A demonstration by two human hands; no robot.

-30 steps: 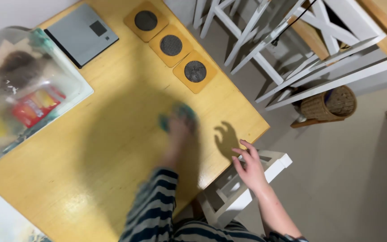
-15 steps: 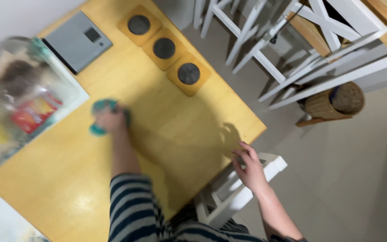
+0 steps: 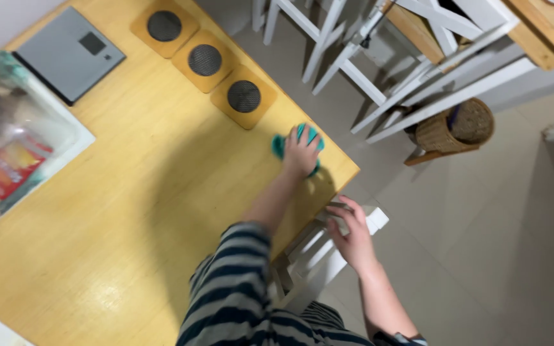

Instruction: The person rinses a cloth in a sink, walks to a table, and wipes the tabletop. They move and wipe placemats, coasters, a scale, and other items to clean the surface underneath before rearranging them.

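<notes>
Nearest, a striped sleeve [image 3: 226, 288], dark and pale bands, soft knit. Beside it the right hand [image 3: 352, 234], fingers loosely spread, resting flat on the white painted chair [image 3: 318, 256] below the table edge; gripping nothing, just touching the top rail. Chair of squared wooden slats, smooth paint.

Further out, the left hand [image 3: 301, 154], pressed palm-down on a teal cloth [image 3: 285, 145], fingers curled over it and holding it against the table [image 3: 129, 211]. Cloth bunched, soft, edges showing on both sides of the fingers; lying near the table's right corner, close to the edge. Table of yellow wood, fine grain, glossy, with a bright glare patch toward the near side.

Just beyond the cloth, three square wooden coasters [image 3: 205, 60] in a diagonal row, touching corner to side, each with a round dark mesh centre. Past them a flat grey scale [image 3: 68, 54], rectangular, matte, with a small dark display. At the left, a clear plastic box [image 3: 14, 147], cloudy walls, teal-trimmed rim, a red packet blurred inside.

Off the table, pale tiled floor. Farther away, more white chairs [image 3: 379, 70] with crossed slats, and under them a round woven basket [image 3: 456, 125], brown wicker, coarse weave.
</notes>
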